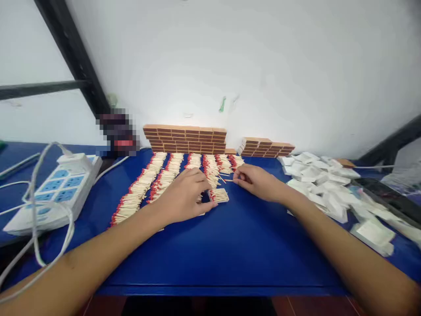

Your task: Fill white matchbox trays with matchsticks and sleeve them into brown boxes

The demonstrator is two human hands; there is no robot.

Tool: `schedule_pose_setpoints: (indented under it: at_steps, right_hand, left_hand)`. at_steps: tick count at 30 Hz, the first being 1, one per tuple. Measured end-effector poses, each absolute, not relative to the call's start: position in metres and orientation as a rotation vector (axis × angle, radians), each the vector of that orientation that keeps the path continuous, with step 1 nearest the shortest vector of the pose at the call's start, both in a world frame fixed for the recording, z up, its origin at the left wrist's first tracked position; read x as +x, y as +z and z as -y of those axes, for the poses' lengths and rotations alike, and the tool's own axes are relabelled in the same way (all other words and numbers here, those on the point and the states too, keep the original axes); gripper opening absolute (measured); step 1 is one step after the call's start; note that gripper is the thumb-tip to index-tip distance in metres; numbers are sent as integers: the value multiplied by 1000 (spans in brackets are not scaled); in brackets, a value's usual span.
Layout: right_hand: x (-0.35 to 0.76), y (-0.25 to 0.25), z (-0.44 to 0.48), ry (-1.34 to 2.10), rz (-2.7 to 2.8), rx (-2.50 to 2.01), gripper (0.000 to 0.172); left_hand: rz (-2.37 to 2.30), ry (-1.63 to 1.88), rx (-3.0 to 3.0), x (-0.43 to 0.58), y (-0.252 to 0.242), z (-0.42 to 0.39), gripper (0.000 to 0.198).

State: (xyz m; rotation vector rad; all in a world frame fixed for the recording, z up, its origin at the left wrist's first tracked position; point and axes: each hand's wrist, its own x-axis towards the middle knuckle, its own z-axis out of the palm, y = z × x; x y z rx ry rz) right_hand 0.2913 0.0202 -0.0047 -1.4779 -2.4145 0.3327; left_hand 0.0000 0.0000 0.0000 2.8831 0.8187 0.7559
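Note:
My left hand [189,193] is closed, thumb and fingers gripping the near end of a small white matchbox tray [225,199]. Matches [219,194] with red heads lie inside that tray. My right hand [251,181] is pinched just beyond the tray's right side, a thin match [229,180] sticking out from its fingertips. Behind both hands, red-tipped matches [140,186] lie in several long rows on the blue table [210,254]. My left hand covers part of the middle rows.
Stacked brown matchboxes [186,139] stand along the wall, with a lower stack [266,147] to the right. White empty trays [315,175] are heaped at the right. A white power strip [62,184] with looping cables [34,206] lies at the left.

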Motion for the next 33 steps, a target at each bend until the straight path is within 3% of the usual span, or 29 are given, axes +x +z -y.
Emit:
schedule_pose_setpoints:
  at_steps: [20, 28, 33]
  right_hand:
    - [250, 12, 19, 407, 2445, -1241, 12]
    - [258, 14, 10, 558, 2362, -1241, 21]
    - [260, -4, -10, 372, 2097, -1462, 28]
  left_hand:
    - [-859, 747, 2878, -4, -2, 1, 29]
    - [-856, 739, 2876, -3, 0, 2, 27]
    - [-848, 737, 2861, -2, 1, 5, 25]
